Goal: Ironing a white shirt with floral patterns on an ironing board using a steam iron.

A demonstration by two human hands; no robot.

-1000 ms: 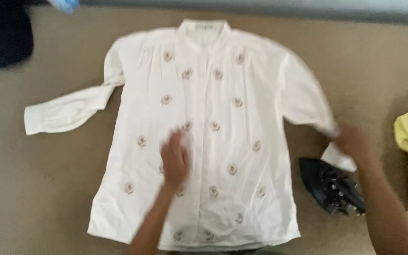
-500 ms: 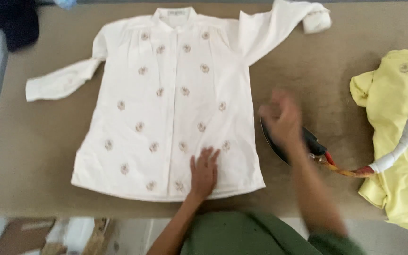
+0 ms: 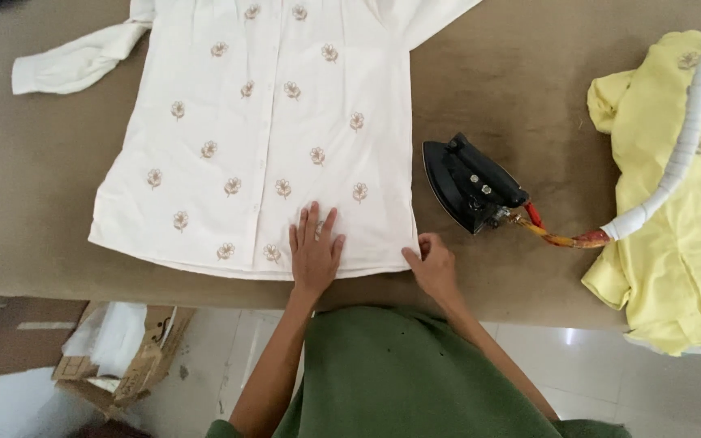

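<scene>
Since the earlier frame, right hand (image 3: 433, 268) has left the iron and dropped to the shirt's lower right hem corner, pinching the fabric edge. Brown padded table (image 3: 34, 203) carries a cream embroidered shirt (image 3: 261, 138), laid flat, buttoned front up. Yellow garment (image 3: 675, 203) lies crumpled at right. Black iron (image 3: 470, 182) sits just beside the shirt, unattended. Left hand (image 3: 314, 250) lies open, palm down, on the hem.
</scene>
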